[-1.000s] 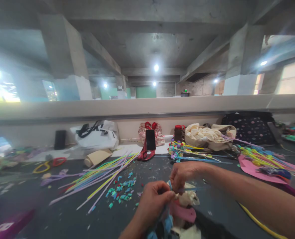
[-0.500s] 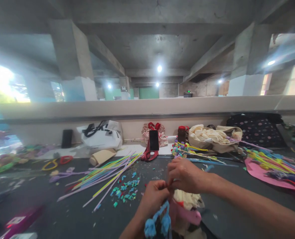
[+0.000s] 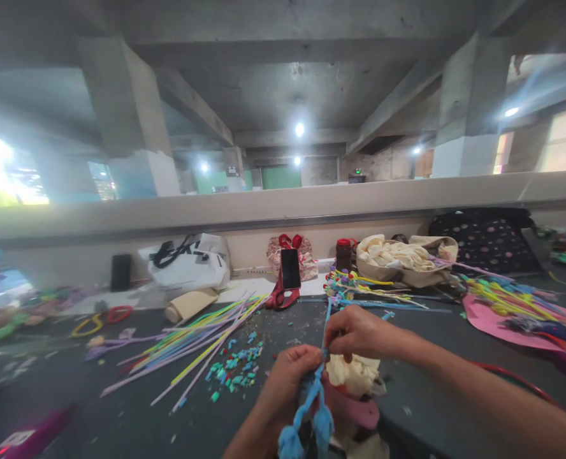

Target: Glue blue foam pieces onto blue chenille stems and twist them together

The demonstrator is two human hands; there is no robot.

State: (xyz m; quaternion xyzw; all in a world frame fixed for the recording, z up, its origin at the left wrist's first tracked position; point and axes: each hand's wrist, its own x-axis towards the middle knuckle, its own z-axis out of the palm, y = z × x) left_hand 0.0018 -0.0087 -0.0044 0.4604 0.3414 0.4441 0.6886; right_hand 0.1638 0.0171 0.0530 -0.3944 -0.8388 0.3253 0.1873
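My left hand (image 3: 290, 373) is closed in a pinch on a blue fuzzy stem (image 3: 314, 389), which looks like a chenille pipe cleaner. Two blue fluffy tufts (image 3: 323, 421) hang from it below my fingers. Its thin straight end (image 3: 328, 317) sticks up above both hands. My right hand (image 3: 357, 331) is bent over the same stem, fingertips closed against it just beside the left thumb. Under the right hand lie a cream bundle (image 3: 354, 375) and a pink piece (image 3: 359, 411), partly covered.
Coloured stems (image 3: 192, 344) and small blue-green snippets (image 3: 238, 363) lie on the dark table to the left. At the back stand a white bag (image 3: 187, 264), a phone (image 3: 290, 269), a red-lidded bottle (image 3: 343, 255) and a cloth-filled bag (image 3: 398, 258). Scissors (image 3: 89, 324) rest far left.
The stem's straight end now shows upright above my hands, and its joint is visible between my fingers. My right hand has shifted slightly right. The whole view has tilted a little.
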